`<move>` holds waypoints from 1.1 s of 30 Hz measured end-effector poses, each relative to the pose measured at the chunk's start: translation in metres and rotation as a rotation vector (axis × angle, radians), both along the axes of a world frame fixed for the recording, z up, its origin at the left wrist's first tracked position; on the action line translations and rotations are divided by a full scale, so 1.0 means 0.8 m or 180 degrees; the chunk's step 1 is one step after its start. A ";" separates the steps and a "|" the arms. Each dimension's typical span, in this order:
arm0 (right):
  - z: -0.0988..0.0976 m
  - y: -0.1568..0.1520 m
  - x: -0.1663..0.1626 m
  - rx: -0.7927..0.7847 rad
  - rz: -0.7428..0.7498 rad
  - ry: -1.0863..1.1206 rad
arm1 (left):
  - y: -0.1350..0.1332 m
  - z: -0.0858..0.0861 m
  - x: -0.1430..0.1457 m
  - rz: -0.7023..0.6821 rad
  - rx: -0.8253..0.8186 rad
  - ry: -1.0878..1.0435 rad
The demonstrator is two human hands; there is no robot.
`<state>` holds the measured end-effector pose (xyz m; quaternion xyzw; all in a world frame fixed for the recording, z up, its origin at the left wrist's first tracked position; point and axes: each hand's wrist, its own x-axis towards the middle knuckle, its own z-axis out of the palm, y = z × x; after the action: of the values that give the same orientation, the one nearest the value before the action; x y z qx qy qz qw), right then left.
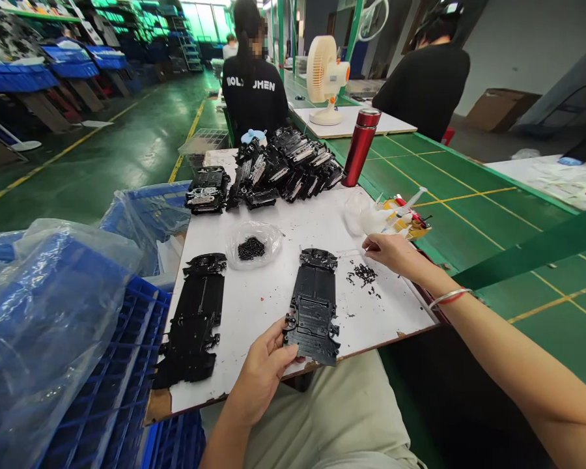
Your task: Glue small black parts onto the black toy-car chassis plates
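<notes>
A flat black plastic chassis (pixel 314 303) lies lengthwise on the white board (pixel 273 293). My left hand (pixel 264 368) grips its near left corner, thumb on top. My right hand (pixel 395 253) reaches over the board beside a loose scatter of small black screws (pixel 364 274), fingers pinched together; whether a screw is between them I cannot make out. A clear plastic bag of more screws (pixel 252 246) sits just behind the chassis. A second black chassis (pixel 195 319) lies at the board's left edge.
A heap of black parts (pixel 283 170) fills the board's far end, with a red flask (pixel 361 147) beside it. Tools and a white cloth (pixel 395 216) lie at the right edge. Blue crates lined with plastic (pixel 78 339) stand left. Two people in black work beyond, near a fan (pixel 325 78).
</notes>
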<state>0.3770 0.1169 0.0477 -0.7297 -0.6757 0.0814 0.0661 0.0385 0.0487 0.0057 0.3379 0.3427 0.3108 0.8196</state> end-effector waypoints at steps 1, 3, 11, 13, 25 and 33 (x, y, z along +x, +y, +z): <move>0.001 0.002 -0.004 -0.0018 0.0044 -0.0049 | 0.001 -0.001 0.000 -0.0019 0.0029 -0.0024; 0.004 0.007 -0.013 -0.0062 0.0106 -0.0177 | 0.002 -0.002 -0.001 -0.0069 0.0106 -0.0071; 0.008 0.007 -0.011 -0.0269 0.0018 -0.0698 | 0.001 -0.005 -0.003 -0.0089 0.0118 -0.0077; 0.016 0.006 -0.011 -0.0224 0.0013 -0.0699 | 0.002 -0.004 -0.003 -0.0113 0.0118 -0.0117; 0.059 0.108 -0.154 0.0136 0.1278 0.0123 | 0.001 -0.007 -0.002 0.0103 -0.0115 -0.0157; 0.013 0.163 -0.257 -0.0089 0.1807 -0.0226 | 0.002 -0.003 -0.002 0.0168 -0.0096 -0.0263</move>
<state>0.1712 0.2475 0.0581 -0.5146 -0.8537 0.0803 0.0069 0.0371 0.0505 0.0031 0.3032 0.3219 0.3408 0.8296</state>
